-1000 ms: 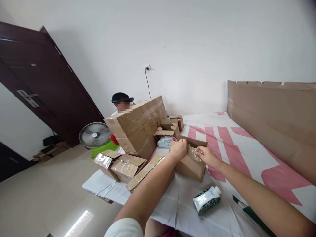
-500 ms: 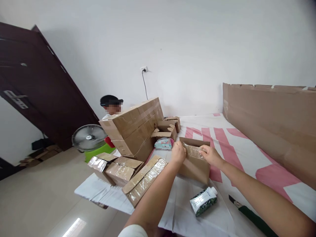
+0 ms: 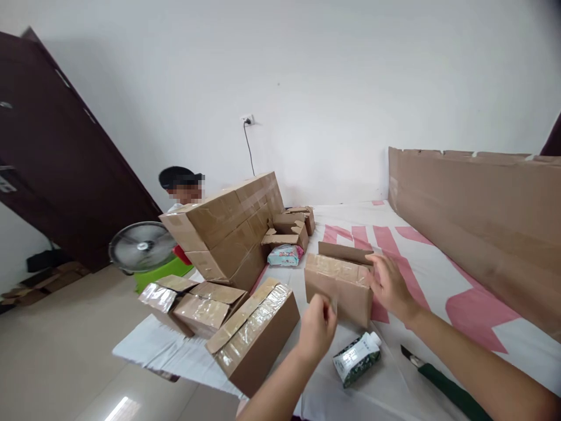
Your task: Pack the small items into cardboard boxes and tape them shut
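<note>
A small cardboard box (image 3: 335, 285) with clear tape across its top stands on the white and pink sheet (image 3: 438, 275); one flap sticks up behind it. My right hand (image 3: 389, 285) rests against the box's right end with its fingers spread. My left hand (image 3: 318, 327) hovers just in front of the box, a little apart from it, with its fingers curled into a pinch. What it pinches is too small to make out. A green and white drink carton (image 3: 356, 358) lies just below both hands.
Taped boxes (image 3: 256, 336) lie at the sheet's left edge beside a tall box stack (image 3: 228, 228). A person's head (image 3: 180, 182) shows behind the stack. Also here: a wipes pack (image 3: 284, 255), a green-handled cutter (image 3: 438, 381), a fan (image 3: 140, 247), a cardboard sheet (image 3: 477, 216) on the right and a dark door (image 3: 52, 175).
My left hand has come off the box top and drawn back toward me. My right hand has opened and shifted to the box's right end. The view has swung right.
</note>
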The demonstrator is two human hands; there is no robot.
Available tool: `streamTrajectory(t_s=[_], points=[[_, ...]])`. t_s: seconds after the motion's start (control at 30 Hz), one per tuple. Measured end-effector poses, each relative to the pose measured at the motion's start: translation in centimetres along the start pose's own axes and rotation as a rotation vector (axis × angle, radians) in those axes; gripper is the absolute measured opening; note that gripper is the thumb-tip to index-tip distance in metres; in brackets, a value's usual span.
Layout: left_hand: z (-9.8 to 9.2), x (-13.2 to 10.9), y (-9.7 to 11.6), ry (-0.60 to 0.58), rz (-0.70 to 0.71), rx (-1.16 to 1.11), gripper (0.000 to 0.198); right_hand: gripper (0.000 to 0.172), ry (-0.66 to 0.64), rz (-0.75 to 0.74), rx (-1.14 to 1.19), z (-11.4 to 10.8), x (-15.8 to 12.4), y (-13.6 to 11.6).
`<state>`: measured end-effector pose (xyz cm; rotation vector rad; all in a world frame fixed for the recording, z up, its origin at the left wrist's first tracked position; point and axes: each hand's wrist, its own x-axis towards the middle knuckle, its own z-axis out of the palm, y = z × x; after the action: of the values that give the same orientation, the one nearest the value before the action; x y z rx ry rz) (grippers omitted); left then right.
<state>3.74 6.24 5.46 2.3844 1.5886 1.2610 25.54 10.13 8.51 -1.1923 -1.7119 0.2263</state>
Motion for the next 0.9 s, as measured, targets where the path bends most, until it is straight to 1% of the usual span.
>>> streamTrajectory(t_s=[0.03, 0.07, 0.1, 0.13, 0.17, 0.2, 0.23, 0.27, 0.33, 0.4, 0.43, 0.5, 0.57, 0.6, 0.63, 0.67, 0.73, 0.8, 0.87, 0.9], points=[[0.0, -1.8, 0.2, -0.011, 0.049, -0.029, 0.014, 0.035, 0.000, -0.060, 0.012, -0.2, -1.7, -0.9], [0.1, -3.5, 0.4, -0.025, 0.101, -0.057, 0.015, 0.038, -0.061, -0.132, 0.046, -0.4, -3.5, -1.7], [0.3, -5.0, 0.5, -0.038, 0.165, -0.088, 0.015, 0.044, -0.173, -0.163, 0.094, -0.5, -5.5, -2.5], [0.4, -6.3, 0.7, -0.043, 0.238, -0.121, 0.016, 0.050, -0.288, -0.138, 0.138, -0.5, -7.4, -3.2], [0.6, -7.4, 0.9, -0.046, 0.317, -0.156, 0.018, 0.043, -0.401, -0.108, 0.170, -0.4, -9.3, -3.8], [0.7, -8.3, 1.0, -0.052, 0.395, -0.194, 0.020, 0.030, -0.480, -0.074, 0.195, -0.3, -11.0, -4.2], [0.8, -9.0, 1.2, -0.065, 0.459, -0.231, 0.022, 0.018, -0.524, -0.047, 0.212, -0.2, -12.6, -4.6], [0.9, -9.7, 1.3, -0.087, 0.497, -0.265, 0.024, 0.012, -0.537, -0.035, 0.222, -0.3, -13.9, -4.9], [0.8, -10.5, 1.4, -0.172, 0.504, -0.320, 0.024, 0.017, -0.487, -0.029, 0.221, -0.8, -16.0, -4.8], [0.7, -11.0, 1.1, -0.247, 0.479, -0.362, 0.024, 0.016, -0.412, -0.010, 0.180, -2.4, -17.6, -3.9], [0.6, -11.2, 0.7, -0.273, 0.467, -0.375, 0.024, 0.017, -0.365, 0.019, 0.139, -3.6, -18.3, -3.2], [0.5, -11.3, -0.1, -0.289, 0.448, -0.384, 0.025, 0.020, -0.249, 0.127, 0.011, -6.7, -19.8, -1.5], [0.5, -11.3, -0.9, -0.273, 0.421, -0.372, 0.024, 0.022, -0.121, 0.275, -0.160, -10.1, -21.4, 0.1], [0.6, -11.2, -1.2, -0.257, 0.405, -0.363, 0.023, 0.022, -0.079, 0.341, -0.246, -11.6, -22.3, 0.8], [0.7, -11.2, -1.5, -0.240, 0.387, -0.355, 0.023, 0.023, -0.075, 0.393, -0.317, -12.9, -23.1, 1.4], [0.8, -11.1, -1.6, -0.227, 0.372, -0.345, 0.022, 0.024, -0.108, 0.430, -0.374, -13.9, -23.9, 1.8], [1.1, -10.9, -1.7, -0.200, 0.349, -0.322, 0.021, 0.027, -0.244, 0.464, -0.454, -14.9, -25.3, 2.2], [1.5, -10.8, -1.6, -0.175, 0.321, -0.280, 0.018, 0.026, -0.372, 0.476, -0.520, -15.0, -26.6, 2.1], [2.0, -11.0, -1.5, -0.170, 0.271, -0.204, 0.018, 0.019, -0.420, 0.483, -0.575, -14.8, -27.6, 2.1], [2.3, -11.2, -1.6, -0.178, 0.233, -0.159, 0.022, 0.027, -0.427, 0.485, -0.591, -14.8, -28.0, 2.2]])
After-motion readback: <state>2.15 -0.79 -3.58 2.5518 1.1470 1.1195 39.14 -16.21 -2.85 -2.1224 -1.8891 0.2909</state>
